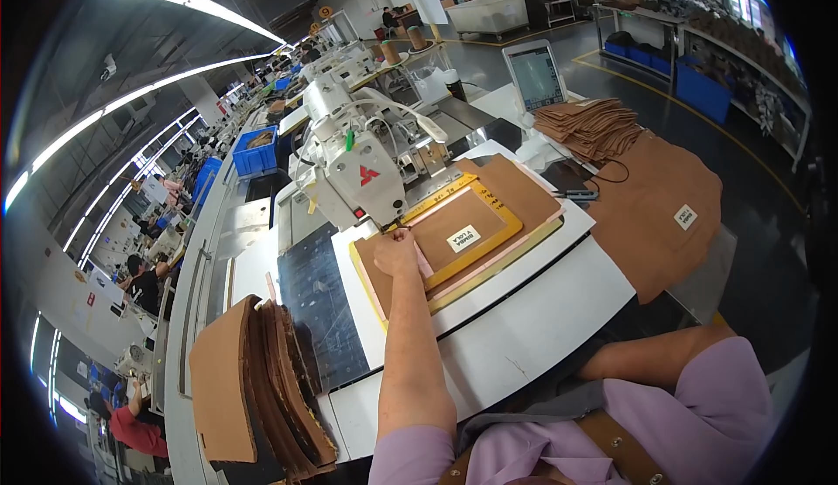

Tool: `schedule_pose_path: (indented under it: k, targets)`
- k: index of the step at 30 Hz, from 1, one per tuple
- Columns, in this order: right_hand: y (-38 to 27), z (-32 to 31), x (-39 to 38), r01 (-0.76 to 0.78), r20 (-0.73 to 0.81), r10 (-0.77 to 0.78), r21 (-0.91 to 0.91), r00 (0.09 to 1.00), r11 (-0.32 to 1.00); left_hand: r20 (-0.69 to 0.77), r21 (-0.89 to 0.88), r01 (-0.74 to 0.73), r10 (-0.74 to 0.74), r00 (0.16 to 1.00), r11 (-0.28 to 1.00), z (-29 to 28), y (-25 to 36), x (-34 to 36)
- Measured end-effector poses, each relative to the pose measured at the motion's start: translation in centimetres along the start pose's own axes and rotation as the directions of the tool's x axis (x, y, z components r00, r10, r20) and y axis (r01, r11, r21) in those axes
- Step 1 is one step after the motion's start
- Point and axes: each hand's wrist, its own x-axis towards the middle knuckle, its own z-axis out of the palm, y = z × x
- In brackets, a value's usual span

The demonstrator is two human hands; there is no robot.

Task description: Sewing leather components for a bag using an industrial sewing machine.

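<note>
Nearest the camera: lilac shirt (541, 441) along lower edge, brown strap (621, 446) across it. Left forearm (412, 345) stretched over white tabletop (524, 310); left hand (397, 251) directly below sewing machine head (362, 175), fingers curled, tips close together. Anything pinched between them: cannot tell. Right forearm (642, 360) bent inward, low beside near table edge; right hand out of sight, state cannot be told.

Yellow frame (476, 258) under and beside machine head, on brown panel (443, 221) with white label (463, 239); left hand over panel, at frame's left end.

Edges: open strip of white tabletop between frame and curved near edge. Left of frame, dark blue plate (319, 302), then upright stack of brown pieces (223, 371) at near left. Tight fit between machine head and frame. On right, large loose brown piece (672, 171) reaching past white tabletop.

Hard to make out: needle area, mostly behind fingers; support under loose piece, mostly covered; left stack, cut close to lower edge.

Beyond: pile of brown pieces (589, 127) near tilted screen (534, 76); blue bin (256, 153) behind machine head; grey floor with yellow lines, shelving (676, 27) at upper right, co-workers along left side, strip lights overhead.
</note>
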Motion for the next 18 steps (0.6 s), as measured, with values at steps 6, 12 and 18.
schedule_pose_path:
  k: [6,12,18]
  targets:
    - [-0.2,0.0,0.1,0.016,0.04,-0.014,-0.055,0.999,0.998,0.009,-0.014,-0.001,0.002,1.0,1.0,-0.1,0.5,-0.1]
    - [-1.2,-1.6,0.9,0.038,0.075,-0.029,-0.117,0.997,0.992,0.034,0.032,0.001,-0.002,0.999,0.999,-0.5,0.3,-0.4]
    - [-4.8,-10.3,-3.2,-0.199,0.266,0.122,0.283,0.956,0.938,0.035,-0.062,0.025,-0.023,0.999,0.998,0.1,-0.8,0.1]
